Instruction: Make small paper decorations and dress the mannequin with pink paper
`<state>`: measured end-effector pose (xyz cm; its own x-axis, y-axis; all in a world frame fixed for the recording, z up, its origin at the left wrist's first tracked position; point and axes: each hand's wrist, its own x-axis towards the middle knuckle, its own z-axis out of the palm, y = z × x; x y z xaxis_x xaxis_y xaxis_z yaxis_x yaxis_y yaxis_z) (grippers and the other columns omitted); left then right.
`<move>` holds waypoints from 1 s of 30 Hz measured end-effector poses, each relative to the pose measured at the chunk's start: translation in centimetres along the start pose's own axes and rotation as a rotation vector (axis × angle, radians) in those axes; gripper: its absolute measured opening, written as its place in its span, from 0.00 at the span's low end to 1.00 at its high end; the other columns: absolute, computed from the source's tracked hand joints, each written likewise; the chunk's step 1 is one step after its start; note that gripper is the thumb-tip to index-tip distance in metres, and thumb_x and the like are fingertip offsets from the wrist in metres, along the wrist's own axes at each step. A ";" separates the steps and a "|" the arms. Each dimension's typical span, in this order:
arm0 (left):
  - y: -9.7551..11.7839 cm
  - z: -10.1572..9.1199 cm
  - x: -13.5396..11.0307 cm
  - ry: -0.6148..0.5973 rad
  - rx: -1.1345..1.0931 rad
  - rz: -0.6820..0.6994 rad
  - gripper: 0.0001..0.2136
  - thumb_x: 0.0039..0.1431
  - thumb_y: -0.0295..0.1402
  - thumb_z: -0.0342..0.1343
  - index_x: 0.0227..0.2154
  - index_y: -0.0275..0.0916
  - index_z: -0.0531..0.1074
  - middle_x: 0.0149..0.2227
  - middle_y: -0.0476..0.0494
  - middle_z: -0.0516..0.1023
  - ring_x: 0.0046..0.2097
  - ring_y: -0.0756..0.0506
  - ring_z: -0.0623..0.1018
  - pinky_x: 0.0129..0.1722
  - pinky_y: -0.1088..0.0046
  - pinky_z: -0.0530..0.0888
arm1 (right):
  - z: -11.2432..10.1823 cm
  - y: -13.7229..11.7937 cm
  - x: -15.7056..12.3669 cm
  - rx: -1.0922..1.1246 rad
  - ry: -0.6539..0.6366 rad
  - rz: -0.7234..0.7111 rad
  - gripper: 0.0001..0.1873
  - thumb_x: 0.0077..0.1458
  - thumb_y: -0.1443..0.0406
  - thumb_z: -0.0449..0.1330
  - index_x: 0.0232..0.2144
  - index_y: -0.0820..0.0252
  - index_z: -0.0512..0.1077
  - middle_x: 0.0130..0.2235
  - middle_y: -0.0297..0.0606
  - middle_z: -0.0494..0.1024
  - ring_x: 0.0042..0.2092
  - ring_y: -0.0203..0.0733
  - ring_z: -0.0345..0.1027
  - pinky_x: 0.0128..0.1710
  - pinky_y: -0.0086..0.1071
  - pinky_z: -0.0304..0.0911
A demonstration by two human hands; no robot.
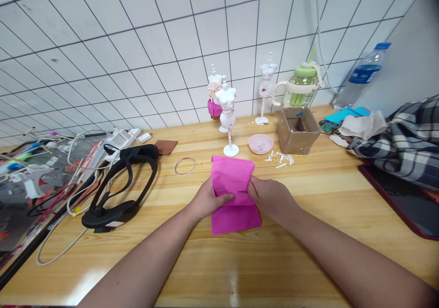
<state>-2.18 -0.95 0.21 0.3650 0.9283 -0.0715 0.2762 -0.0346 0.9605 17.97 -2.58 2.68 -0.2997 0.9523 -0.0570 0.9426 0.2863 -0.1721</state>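
Observation:
A bright magenta piece of cloth (233,173), folded over on itself, is held above the wooden table in front of me. My left hand (208,200) grips its left edge, thumb lying across the front and the other fingers hidden behind. At the right edge my right hand (272,197) is closed in a pinch on the cloth. A short thin dark line shows by the right fingertips; I cannot tell whether it is a tool or a slit. Just beyond the cloth stands a small white dress-form mannequin (227,109).
Behind are a dressed mannequin (214,93), another mannequin (266,81), a pink bowl (260,149), white scraps (283,159) and a cardboard box (297,136). Left lie a hoop (185,166) and a black headset (118,216); right are a tablet (408,202) and plaid cloth (411,138).

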 end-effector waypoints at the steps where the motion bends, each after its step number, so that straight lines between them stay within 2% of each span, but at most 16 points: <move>1: 0.0 0.0 0.0 -0.001 -0.003 0.002 0.22 0.47 0.37 0.65 0.44 0.36 0.68 0.43 0.43 0.78 0.44 0.42 0.77 0.47 0.63 0.73 | 0.0 0.0 0.0 -0.006 -0.003 -0.002 0.17 0.66 0.62 0.41 0.37 0.58 0.69 0.31 0.39 0.80 0.32 0.44 0.75 0.25 0.32 0.50; 10: 0.2 0.4 0.0 -0.007 -0.046 0.003 0.22 0.47 0.38 0.66 0.43 0.35 0.69 0.43 0.41 0.78 0.44 0.41 0.77 0.46 0.63 0.73 | 0.5 -0.3 0.0 -0.021 0.022 -0.025 0.18 0.67 0.61 0.41 0.39 0.58 0.69 0.31 0.38 0.80 0.30 0.43 0.74 0.24 0.31 0.47; 22: 0.1 0.5 0.1 -0.033 -0.093 -0.015 0.22 0.47 0.37 0.66 0.44 0.34 0.69 0.42 0.42 0.78 0.43 0.42 0.77 0.45 0.65 0.74 | 0.7 0.0 -0.1 -0.016 0.075 -0.033 0.18 0.67 0.61 0.41 0.35 0.58 0.69 0.29 0.37 0.79 0.30 0.42 0.74 0.24 0.33 0.41; 30: 0.2 0.7 0.0 -0.043 -0.091 -0.008 0.22 0.47 0.36 0.66 0.43 0.34 0.69 0.42 0.39 0.78 0.43 0.41 0.77 0.45 0.64 0.73 | 0.6 -0.1 -0.2 -0.030 0.032 -0.060 0.17 0.67 0.61 0.41 0.37 0.59 0.69 0.31 0.38 0.79 0.31 0.42 0.73 0.24 0.32 0.43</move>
<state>-1.50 -1.20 0.22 0.4019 0.9114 -0.0887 0.1979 0.0081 0.9802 17.81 -2.83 2.08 -0.3518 0.9360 -0.0155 0.9270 0.3460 -0.1451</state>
